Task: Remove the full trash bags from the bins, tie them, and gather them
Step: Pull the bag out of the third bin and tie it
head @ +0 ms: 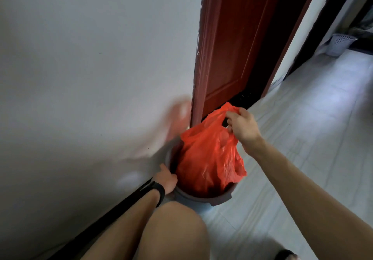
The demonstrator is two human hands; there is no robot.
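A pale tiled floor (302, 138) runs along a white wall (80, 58) to a dark red door (232, 48). The right grip (245, 126) is clamped on the top handle of the red bag (205, 159), which hangs just below it, bulging out of the grey bin (193, 199). The bin stands tight against the wall beside the door frame. The left grip (167, 179) is closed over the bin's near rim. Right of the right grip, open floor stretches to a far white basket (341, 44).
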